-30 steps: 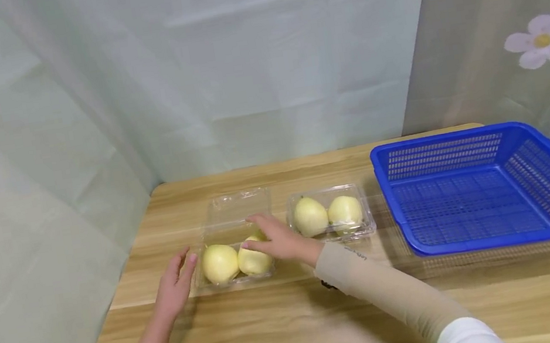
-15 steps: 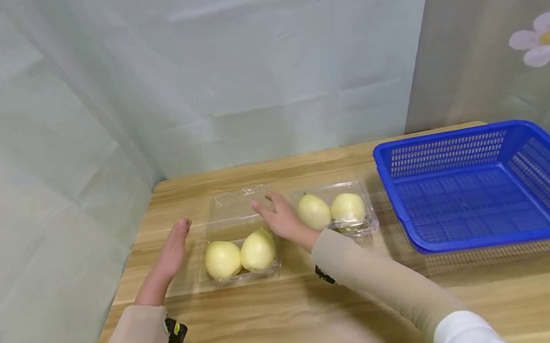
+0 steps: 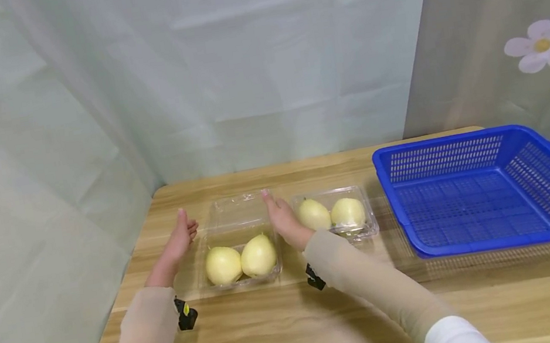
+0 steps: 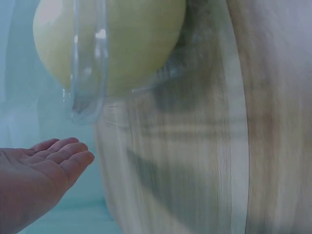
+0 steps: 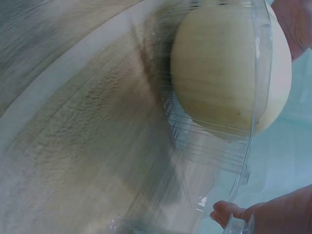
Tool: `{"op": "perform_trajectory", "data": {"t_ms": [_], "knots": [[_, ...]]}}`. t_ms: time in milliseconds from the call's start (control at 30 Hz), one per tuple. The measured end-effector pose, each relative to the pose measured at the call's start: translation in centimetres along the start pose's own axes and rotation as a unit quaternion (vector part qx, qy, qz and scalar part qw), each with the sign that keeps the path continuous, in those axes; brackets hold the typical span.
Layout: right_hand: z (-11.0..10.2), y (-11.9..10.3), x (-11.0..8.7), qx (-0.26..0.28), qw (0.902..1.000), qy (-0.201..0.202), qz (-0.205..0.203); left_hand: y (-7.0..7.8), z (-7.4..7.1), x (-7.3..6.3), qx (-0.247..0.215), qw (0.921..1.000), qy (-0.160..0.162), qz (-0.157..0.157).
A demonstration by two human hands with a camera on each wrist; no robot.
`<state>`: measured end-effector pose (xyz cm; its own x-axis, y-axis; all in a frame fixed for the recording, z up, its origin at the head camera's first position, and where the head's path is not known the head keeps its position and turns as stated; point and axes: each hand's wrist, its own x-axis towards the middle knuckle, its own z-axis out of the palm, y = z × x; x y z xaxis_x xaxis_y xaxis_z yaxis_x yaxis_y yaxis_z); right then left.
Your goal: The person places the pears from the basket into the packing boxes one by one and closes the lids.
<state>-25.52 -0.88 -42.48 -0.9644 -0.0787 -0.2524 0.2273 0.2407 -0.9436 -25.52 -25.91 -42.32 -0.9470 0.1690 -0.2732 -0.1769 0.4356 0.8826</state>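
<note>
Two pale yellow pears (image 3: 223, 265) sit side by side in the base of a clear plastic clamshell box (image 3: 241, 283). Its hinged lid (image 3: 238, 209) is folded back behind them. My left hand (image 3: 179, 242) hovers left of the lid, fingers extended and holding nothing; the left wrist view shows the hand (image 4: 41, 173) palm up, apart from the box's rim. At the lid's right edge is my right hand (image 3: 285, 220), fingers pointing away from me. In the right wrist view its fingertips are right by the clear plastic, below a pear (image 5: 219, 73).
Right of my right hand stands a second clear box (image 3: 371, 231) holding two pears. A blue perforated basket (image 3: 472, 243) takes up the right side of the wooden table (image 3: 278, 337). Pale curtains (image 3: 261, 78) enclose the back and sides.
My right hand has gone from over the right pear to the lid's right edge. My left hand has moved forward, away from the box's left front, to beside the lid.
</note>
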Motion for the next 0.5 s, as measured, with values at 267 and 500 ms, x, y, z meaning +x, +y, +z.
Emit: {"op": "perform_trajectory", "data": {"t_ms": [267, 500], "knots": [[0.07, 0.04, 0.53, 0.036, 0.9983, -0.014, 0.044, -0.09, 0.53, 0.80, -0.074, 0.9966, -0.017, -0.031], [-0.36, -0.29, 0.72, 0.034, 0.9956, -0.041, 0.077, 0.22, 0.63, 0.94, -0.082, 0.9957, -0.028, -0.035]]}}
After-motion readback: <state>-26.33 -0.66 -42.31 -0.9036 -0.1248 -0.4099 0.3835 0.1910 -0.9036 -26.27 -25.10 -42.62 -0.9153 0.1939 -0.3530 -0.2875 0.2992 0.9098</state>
